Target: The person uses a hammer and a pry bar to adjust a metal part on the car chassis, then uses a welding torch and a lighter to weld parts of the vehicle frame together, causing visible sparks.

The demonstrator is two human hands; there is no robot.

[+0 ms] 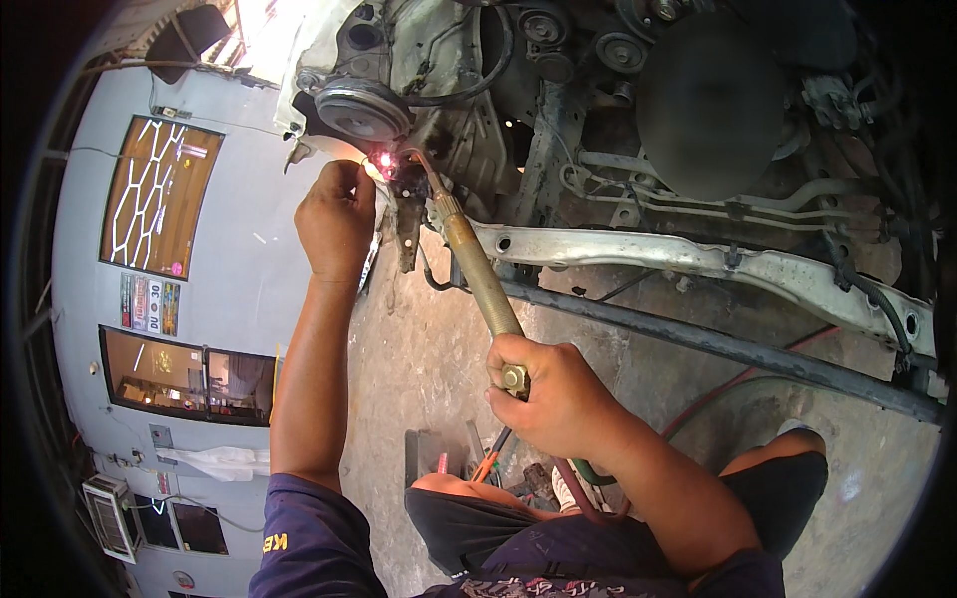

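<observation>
My right hand [553,394] is wrapped round the rear end of a brass gas torch [478,269], near its valve knob. The torch slants up and to the left, and its thin bent copper tip reaches a bright pinkish-red glow [386,159] on the metal of a stripped car front. My left hand [341,214] is raised just left of that glow, its fingers closed in a pinch. What they hold, if anything, is hidden. Red and green hoses [598,498] run from the torch's rear end past my legs.
A round metal part [364,110] sits just above the glow. A pale crossmember [638,249] and a dark bar [698,339] span the car's front to the right. Orange-handled pliers [485,465] lie by a grey box [424,458] on the concrete floor [399,349].
</observation>
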